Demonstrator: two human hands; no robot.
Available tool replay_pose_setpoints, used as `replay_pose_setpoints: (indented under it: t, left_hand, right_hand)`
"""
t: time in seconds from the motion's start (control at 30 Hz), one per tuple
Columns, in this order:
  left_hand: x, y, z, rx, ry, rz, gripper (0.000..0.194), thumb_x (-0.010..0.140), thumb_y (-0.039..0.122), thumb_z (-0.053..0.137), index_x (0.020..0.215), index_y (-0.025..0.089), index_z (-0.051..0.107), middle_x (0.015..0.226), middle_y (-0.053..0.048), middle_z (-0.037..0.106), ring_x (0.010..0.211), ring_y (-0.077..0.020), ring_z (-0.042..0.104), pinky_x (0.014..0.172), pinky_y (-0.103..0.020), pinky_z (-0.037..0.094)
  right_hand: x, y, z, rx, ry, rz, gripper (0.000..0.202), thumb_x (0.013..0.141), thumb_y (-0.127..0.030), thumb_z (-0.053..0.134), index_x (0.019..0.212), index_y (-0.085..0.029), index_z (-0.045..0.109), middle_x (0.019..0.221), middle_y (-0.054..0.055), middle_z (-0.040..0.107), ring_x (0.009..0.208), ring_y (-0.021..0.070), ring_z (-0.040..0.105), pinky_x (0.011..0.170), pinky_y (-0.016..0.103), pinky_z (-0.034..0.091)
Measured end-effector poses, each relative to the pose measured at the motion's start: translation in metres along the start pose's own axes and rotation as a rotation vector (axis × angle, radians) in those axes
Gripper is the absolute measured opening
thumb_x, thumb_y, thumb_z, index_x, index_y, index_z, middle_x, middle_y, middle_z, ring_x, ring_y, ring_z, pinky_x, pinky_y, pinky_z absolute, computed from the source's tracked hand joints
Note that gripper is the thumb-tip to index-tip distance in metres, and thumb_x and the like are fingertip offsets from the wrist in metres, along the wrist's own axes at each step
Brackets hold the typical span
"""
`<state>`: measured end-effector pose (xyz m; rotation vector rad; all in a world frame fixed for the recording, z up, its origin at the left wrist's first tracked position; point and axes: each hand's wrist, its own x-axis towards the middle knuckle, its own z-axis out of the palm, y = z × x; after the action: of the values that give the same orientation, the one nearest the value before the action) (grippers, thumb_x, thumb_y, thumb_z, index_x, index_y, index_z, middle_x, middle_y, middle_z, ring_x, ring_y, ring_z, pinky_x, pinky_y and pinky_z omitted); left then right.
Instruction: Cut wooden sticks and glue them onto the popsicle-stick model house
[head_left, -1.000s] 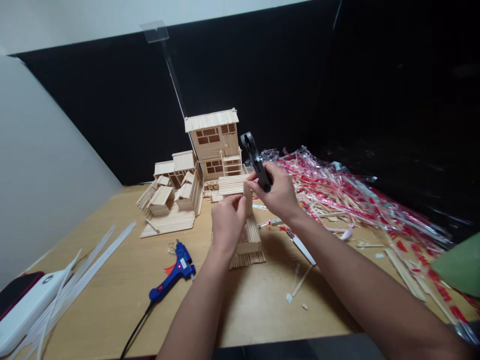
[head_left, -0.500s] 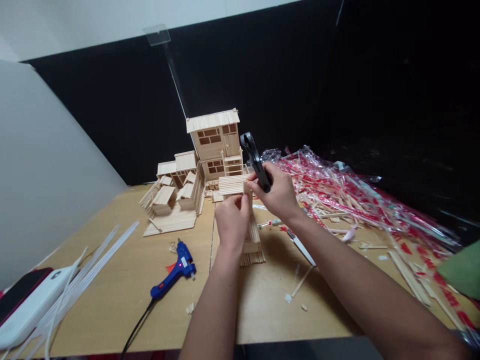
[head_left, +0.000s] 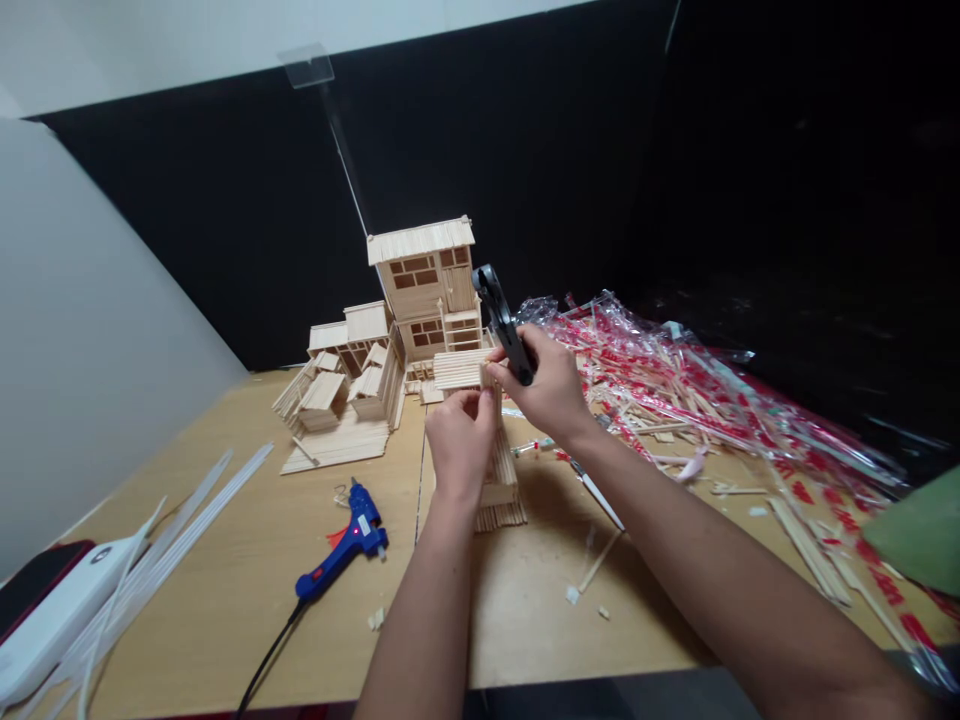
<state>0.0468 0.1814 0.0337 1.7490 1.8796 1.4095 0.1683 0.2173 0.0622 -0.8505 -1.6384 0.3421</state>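
Observation:
In the middle of the table stands a small model house of wooden sticks, with a ribbed roof and a base of sticks towards me. My left hand is closed in a pinch right at the near edge of its roof; whatever lies between the fingertips is hidden. My right hand grips a black hand tool with a rounded grey end pointing up and away. The thumb and a fingertip of that same hand touch the roof's right corner. Behind stands a taller two-storey stick house.
A low stick courtyard model sits left. Nearer lies a blue glue gun with a black cord. Glue sticks and a white box-like device are far left. Plastic wrappers and loose sticks pile up right, near a white-handled tool.
The whole view has shifted slightly, so everything sits a little further left. Both hands stay at the small house's roof, with almost no movement of the fingers.

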Motion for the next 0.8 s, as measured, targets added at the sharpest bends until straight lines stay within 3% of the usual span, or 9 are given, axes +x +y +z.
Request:
replay_pose_setpoints:
  t: [0.2,0.4,0.57,0.7,0.8]
  left_hand:
    - [0.0,0.0,0.0,-0.062,-0.008,-0.007,0.034,0.089,0.044,0.055,0.08,0.017,0.075,0.076,-0.005,0.076,0.07,-0.0179,0.071,0.063,-0.024,0.046]
    - [-0.012,0.007,-0.013,-0.05,0.033,-0.007,0.028,0.086,0.042,0.06,0.081,0.019,0.075,0.07,-0.002,0.073,0.066,-0.0165,0.067,0.061,-0.024,0.044]
    - [-0.04,0.012,-0.025,-0.423,-0.005,-0.004,0.028,0.086,0.042,0.063,0.08,0.016,0.069,0.074,-0.003,0.07,0.068,-0.0152,0.066,0.061,-0.022,0.048]
    - [-0.067,0.013,-0.042,-0.673,-0.169,-0.123,0.03,0.085,0.045,0.065,0.079,0.016,0.061,0.067,-0.001,0.066,0.054,-0.0137,0.066,0.05,-0.021,0.05]
    - [-0.082,0.009,-0.062,-0.76,-0.293,-0.213,0.031,0.082,0.045,0.068,0.078,0.016,0.058,0.066,0.0,0.067,0.044,-0.0109,0.061,0.043,-0.019,0.049]
  right_hand:
    - [-0.001,0.0,-0.001,0.03,0.001,0.016,0.009,0.078,-0.024,0.066,0.084,-0.021,0.059,0.077,-0.001,0.067,0.069,0.0172,0.061,0.065,0.027,0.044]
    - [-0.007,-0.016,-0.007,0.112,0.017,0.026,0.011,0.078,-0.02,0.067,0.087,-0.021,0.061,0.08,-0.001,0.068,0.071,0.016,0.062,0.069,0.027,0.047]
    - [-0.016,-0.045,-0.015,0.202,0.024,0.056,0.01,0.078,-0.019,0.069,0.084,-0.019,0.06,0.081,-0.001,0.067,0.072,0.0146,0.062,0.068,0.026,0.048]
    - [-0.03,-0.063,-0.032,0.19,-0.102,0.111,0.012,0.081,-0.025,0.071,0.085,-0.019,0.062,0.078,-0.001,0.065,0.069,0.0137,0.06,0.064,0.025,0.046]
    - [-0.047,-0.068,-0.055,0.153,-0.33,0.25,0.022,0.085,-0.039,0.068,0.09,-0.018,0.062,0.071,-0.001,0.064,0.063,0.0143,0.059,0.059,0.025,0.045]
